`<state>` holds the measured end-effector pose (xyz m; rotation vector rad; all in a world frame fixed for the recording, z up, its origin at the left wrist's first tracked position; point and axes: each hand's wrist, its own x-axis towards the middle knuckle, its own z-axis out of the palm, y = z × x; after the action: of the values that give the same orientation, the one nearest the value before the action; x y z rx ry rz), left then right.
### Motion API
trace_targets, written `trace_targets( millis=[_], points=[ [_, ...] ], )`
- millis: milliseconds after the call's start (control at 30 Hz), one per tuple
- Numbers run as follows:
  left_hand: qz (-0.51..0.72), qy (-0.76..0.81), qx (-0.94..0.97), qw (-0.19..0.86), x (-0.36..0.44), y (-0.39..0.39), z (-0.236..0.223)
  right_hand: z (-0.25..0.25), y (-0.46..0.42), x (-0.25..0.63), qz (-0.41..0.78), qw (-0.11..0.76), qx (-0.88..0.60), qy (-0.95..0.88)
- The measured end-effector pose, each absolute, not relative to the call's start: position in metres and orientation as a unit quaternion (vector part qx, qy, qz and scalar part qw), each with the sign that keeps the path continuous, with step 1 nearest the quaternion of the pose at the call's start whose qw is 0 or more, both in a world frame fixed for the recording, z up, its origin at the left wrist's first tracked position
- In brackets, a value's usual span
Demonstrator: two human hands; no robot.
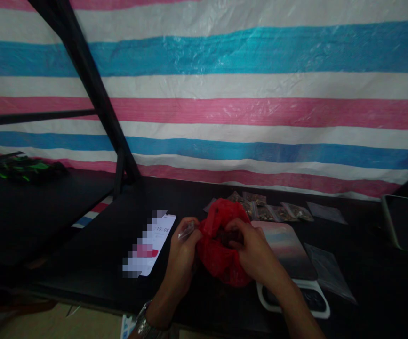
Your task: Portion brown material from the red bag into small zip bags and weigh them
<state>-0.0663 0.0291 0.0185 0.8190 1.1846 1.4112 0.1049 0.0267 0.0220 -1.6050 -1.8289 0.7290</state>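
A red plastic bag (218,254) sits on the black table (84,263) in front of me. My left hand (184,247) is closed on a small clear packet (186,230) at the bag's left side. My right hand (251,249) reaches into the bag's open mouth, fingers curled around something dark that I cannot make out. A watch shows on my left wrist.
A phone (152,245) lies left of the bag. A small scale (295,268) stands right of it. Several small filled clear bags (267,212) lie behind, empty clear bags (325,270) to the right. A tray (401,226) is far right. A striped tarp hangs behind.
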Motion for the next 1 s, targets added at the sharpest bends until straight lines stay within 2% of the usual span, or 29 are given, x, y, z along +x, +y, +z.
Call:
trace_targets(
  millis=[100, 200, 433, 767, 1000],
  points=[
    [0.603, 0.522, 0.407, 0.445, -0.070, 0.030, 0.016, 0.021, 0.029, 0.110, 0.351, 0.365, -0.557, -0.659],
    [0.597, 0.544, 0.445, 0.386, -0.073, 0.031, 0.015, 0.024, 0.029, 0.113, 0.396, 0.398, -0.530, -0.636],
    [0.554, 0.569, 0.502, 0.343, -0.078, 0.031, 0.008, 0.029, 0.027, 0.117, 0.350, 0.406, -0.552, -0.639],
    [0.540, 0.555, 0.495, 0.394, -0.088, 0.027, 0.010, 0.029, 0.019, 0.090, 0.226, 0.248, -0.630, -0.700],
    [0.559, 0.520, 0.406, 0.502, -0.090, 0.025, 0.014, 0.013, 0.025, 0.090, 0.296, 0.348, -0.581, -0.674]
  ],
)
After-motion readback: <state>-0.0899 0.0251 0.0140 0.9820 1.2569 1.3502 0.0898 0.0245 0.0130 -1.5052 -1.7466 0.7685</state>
